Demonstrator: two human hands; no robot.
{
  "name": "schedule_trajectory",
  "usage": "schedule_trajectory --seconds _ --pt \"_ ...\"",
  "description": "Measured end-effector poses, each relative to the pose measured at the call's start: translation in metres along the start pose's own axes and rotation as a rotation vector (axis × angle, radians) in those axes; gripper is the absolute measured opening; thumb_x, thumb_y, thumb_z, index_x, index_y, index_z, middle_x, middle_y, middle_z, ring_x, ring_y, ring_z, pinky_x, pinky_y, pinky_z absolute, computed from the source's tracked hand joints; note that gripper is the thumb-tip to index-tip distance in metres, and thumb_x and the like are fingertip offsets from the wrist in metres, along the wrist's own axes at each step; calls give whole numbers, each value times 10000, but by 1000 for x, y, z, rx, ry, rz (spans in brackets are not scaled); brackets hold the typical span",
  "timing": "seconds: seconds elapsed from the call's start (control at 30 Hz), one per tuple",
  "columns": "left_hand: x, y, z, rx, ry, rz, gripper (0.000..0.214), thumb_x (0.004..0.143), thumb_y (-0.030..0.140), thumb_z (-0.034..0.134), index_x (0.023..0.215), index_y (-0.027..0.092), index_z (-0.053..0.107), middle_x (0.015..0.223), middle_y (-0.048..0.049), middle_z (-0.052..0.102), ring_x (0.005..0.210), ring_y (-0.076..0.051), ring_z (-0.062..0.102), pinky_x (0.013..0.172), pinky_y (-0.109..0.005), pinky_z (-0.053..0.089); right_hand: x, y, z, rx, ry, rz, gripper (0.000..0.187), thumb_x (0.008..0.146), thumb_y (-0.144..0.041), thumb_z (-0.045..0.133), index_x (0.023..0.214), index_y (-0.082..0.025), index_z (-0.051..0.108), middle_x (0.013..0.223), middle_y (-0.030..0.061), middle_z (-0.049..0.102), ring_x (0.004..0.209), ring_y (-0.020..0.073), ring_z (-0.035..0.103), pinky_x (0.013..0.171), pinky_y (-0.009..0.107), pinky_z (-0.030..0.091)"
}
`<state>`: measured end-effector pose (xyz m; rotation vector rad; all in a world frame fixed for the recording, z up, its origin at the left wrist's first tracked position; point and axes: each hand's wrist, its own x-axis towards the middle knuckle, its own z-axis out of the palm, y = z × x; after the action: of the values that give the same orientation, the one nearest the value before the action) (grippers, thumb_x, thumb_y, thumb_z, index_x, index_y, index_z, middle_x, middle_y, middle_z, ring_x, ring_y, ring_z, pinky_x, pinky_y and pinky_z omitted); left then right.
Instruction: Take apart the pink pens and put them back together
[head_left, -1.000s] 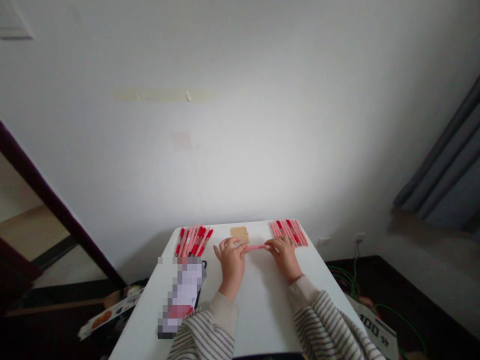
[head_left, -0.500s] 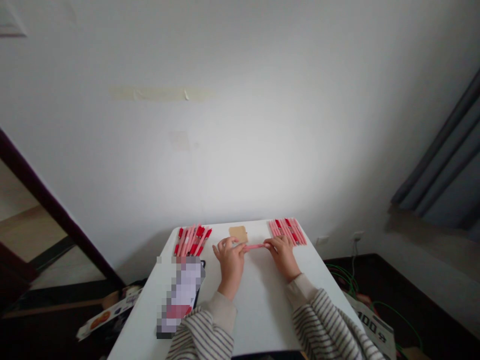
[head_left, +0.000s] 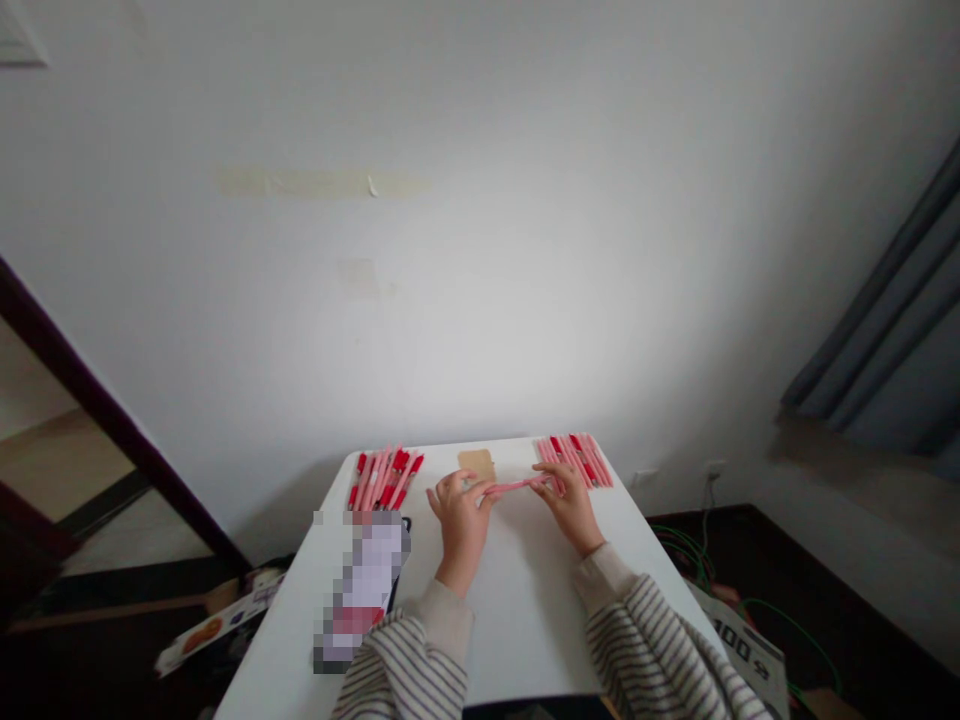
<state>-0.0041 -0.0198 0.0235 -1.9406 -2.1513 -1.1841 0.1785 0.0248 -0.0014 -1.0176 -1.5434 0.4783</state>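
Observation:
A slim pink pen [head_left: 517, 485] stretches between my two hands above the white table [head_left: 525, 620]. My left hand [head_left: 463, 515] pinches its left end, the other fingers curled loosely. At the opposite end, my right hand [head_left: 568, 503] holds it between thumb and fingers. Behind my left hand lies a small tan pad [head_left: 478, 464], partly covered by the fingers. A loose bunch of pink and red pens [head_left: 385, 480] rests at the table's far left. Beyond my right hand, a neater row of similar pens [head_left: 576, 460] lies at the far right corner.
A blurred-out phone-like object [head_left: 367, 590] lies left of my left forearm. The table's far edge meets a pale wall [head_left: 480, 300]. On the floor at right are green cables [head_left: 682, 545] and a printed box [head_left: 742, 640]; a grey curtain [head_left: 885, 340] hangs above.
My right hand has shifted its grip on the pen, its fingers now more raised and spread. The pen's right end has tipped up slightly. The left hand stays nearly in place.

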Motion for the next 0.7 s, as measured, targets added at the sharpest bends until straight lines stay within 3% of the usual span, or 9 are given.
schedule_trajectory --seconds 0.13,0.3,0.53,0.7 --pt "0 -1 1 -7 10 11 141 723 325 715 855 370 736 1113 -17 608 1142 -253 463 1075 -591 206 2 2 1 159 -3 131 356 707 -513 713 922 -230 705 922 59 688 908 238 587 864 400 438" --pt "0 -1 3 -25 5 42 149 720 332 718 864 366 737 1119 -22 611 1133 -245 469 1077 -562 222 0 -3 5 508 -14 324 303 664 -458 763 824 -212 689 882 38 675 842 195 583 792 341 467" --pt "0 0 3 -63 -54 112 161 718 400 712 861 332 738 1101 -23 634 1133 -237 475 1080 -521 228 3 -12 2 1100 59 490 226 762 -474 693 833 -277 607 946 -22 623 902 165 583 845 414 502" --pt "-3 -5 9 -54 -146 180 225 762 377 673 962 281 707 1144 -37 642 1141 -219 502 1066 -476 277 6 -17 -4 1372 59 519 194 795 -465 670 888 -328 571 755 -74 560 670 107 537 777 385 511"
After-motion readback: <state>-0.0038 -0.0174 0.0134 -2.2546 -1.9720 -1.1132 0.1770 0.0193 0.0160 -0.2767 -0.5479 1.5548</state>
